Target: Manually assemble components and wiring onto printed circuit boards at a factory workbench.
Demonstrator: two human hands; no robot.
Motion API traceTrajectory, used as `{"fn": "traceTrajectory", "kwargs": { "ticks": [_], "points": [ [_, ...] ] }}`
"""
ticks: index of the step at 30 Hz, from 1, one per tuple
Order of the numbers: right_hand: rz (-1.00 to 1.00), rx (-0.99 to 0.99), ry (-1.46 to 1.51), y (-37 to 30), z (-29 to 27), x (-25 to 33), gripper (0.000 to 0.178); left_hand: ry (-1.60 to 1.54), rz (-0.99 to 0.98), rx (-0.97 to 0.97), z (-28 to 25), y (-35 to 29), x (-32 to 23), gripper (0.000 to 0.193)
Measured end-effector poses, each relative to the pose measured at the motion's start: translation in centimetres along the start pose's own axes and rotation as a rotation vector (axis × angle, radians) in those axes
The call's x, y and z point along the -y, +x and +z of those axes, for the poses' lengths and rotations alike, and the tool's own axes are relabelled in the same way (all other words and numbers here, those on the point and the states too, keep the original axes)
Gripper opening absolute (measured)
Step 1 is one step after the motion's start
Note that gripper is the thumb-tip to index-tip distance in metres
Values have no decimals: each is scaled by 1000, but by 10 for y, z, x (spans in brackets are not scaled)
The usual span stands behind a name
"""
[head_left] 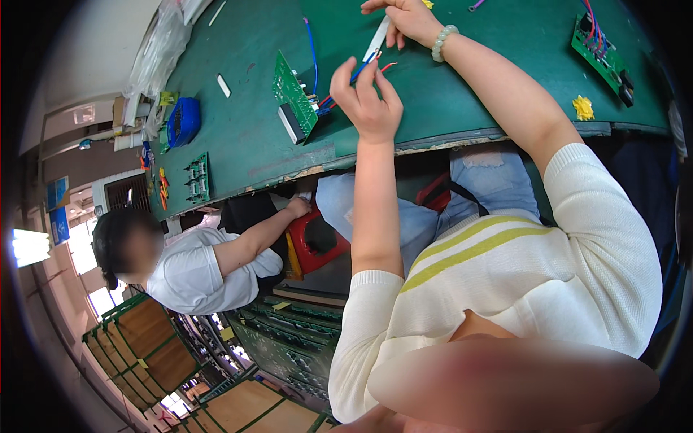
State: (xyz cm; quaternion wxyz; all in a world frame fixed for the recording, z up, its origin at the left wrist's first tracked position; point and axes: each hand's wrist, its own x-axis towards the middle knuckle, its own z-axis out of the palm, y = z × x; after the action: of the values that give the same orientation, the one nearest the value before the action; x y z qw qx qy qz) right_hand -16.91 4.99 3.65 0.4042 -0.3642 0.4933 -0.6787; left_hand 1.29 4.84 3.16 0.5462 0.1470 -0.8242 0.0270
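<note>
Left hand [372,105] is narrowed in a pinch on a blue wire [362,68], a red wire [390,66] showing beside it; right hand [416,23] sits just beyond, fingers loosely parted near a white strip [376,39], any grip on it impossible to tell. The wires lead left to a tilted circuit board [294,90] on the green worktop [245,144]; best handled, I judge, with the pinch close to the wire ends, strands separated and slack enough to spare the board's joints.

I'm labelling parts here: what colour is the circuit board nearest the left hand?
The circuit board is green, seen best in the head view.
</note>
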Motion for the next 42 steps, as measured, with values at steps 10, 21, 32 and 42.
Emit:
{"fn": "traceTrajectory", "kwargs": {
  "ticks": [10,21,32,42],
  "points": [
    [52,-61,76,10,-9,-9,39,237,-994,-126,-66,-7,44,84],
    [-38,-80,58,20,-13,-29,31,28,-1300,594,-86,33,83,121],
    [-61,-42,58,28,-20,-38,25,-197,-1362,322,-82,24,79,109],
    [-57,279,219,-2,-7,15,27,301,-825,131,-65,23,34,112]
  ]
}}
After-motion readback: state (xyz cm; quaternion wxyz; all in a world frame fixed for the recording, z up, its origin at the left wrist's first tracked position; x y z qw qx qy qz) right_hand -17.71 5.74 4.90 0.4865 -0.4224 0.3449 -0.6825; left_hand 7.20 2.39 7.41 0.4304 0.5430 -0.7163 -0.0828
